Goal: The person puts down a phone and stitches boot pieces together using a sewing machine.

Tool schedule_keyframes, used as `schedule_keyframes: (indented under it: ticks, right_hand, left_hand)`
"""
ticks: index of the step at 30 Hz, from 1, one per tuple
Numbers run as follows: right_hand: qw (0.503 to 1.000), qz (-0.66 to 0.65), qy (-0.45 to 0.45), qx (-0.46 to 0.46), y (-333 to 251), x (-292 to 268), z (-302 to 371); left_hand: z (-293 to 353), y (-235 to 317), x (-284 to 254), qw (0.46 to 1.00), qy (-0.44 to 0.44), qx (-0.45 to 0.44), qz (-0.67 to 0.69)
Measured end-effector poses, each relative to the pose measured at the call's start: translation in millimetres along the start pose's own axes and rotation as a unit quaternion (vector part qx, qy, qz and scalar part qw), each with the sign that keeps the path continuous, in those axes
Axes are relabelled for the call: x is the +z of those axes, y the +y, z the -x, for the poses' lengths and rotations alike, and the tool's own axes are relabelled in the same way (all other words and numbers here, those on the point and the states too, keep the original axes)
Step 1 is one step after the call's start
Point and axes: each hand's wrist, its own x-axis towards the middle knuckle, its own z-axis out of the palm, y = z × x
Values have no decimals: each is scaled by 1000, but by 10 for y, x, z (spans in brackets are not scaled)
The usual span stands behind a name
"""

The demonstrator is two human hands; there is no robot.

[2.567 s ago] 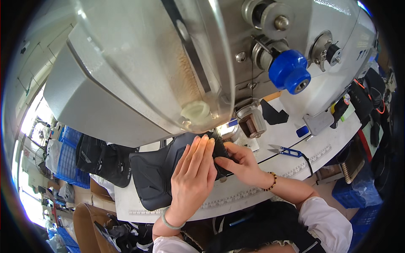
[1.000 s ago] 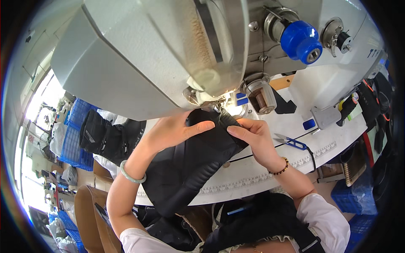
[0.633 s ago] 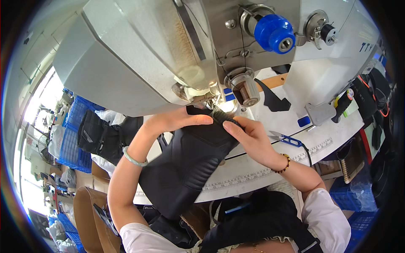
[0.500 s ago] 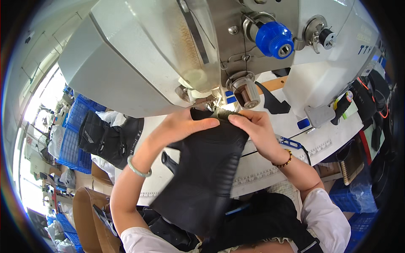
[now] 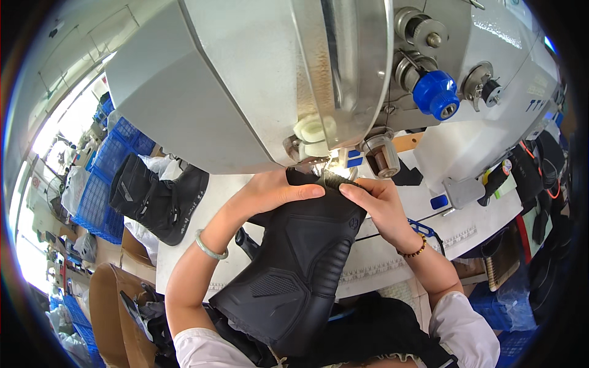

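A black boot (image 5: 285,254) with a ribbed section and a textured moulded panel lies in front of me, its far edge up under the head of a white sewing machine (image 5: 239,73). My left hand (image 5: 267,191) grips that edge, thumb lying on top and fingers beneath. On the other side my right hand (image 5: 381,208) pinches the edge between thumb and fingers. Between the two thumbs shows a dark olive strip of fabric (image 5: 334,180) by the lit needle area. The needle's point cannot be made out.
Another pair of black boots (image 5: 156,196) stands at the left of the white table, by blue crates (image 5: 101,211). A ruler scale (image 5: 380,264) runs along the table's near edge. A blue tool (image 5: 423,230) lies beyond my right wrist. An open cardboard box (image 5: 110,319) stands lower left.
The view has shifted, with the machine head reaching lower in the picture. The boot has turned so that its textured side panel shows. Both hands keep their hold at its far edge.
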Motion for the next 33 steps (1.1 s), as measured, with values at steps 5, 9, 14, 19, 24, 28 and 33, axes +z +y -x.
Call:
schedule_keyframes:
  ticks: [5,9,14,19,24,28,33]
  right_hand:
    - [997,-72,-7,22,40,-40,-68]
    - [995,-46,-61,71,-7,-216,-123]
    - [982,-121,-96,109,37,-303,-171]
    - [979,-159,-72,106,63,-232,-121]
    - [977,-189,-27,91,123,-153,-62]
    - [974,-213,-3,82,117,-100,-39]
    - [978,-198,-12,71,165,-118,-69]
  left_hand:
    - [61,9,38,999,22,-10,-43]
    - [249,133,141,968,158,32,-191]
    - [709,655,160,959,69,142,-234]
    - [748,980,354,959,-44,111,-259]
    - [740,951,343,947,-108,81,-291]
    - [753,984,277,946,-131,50,-292]
    - [693,956,245,952,-122,51,-277]
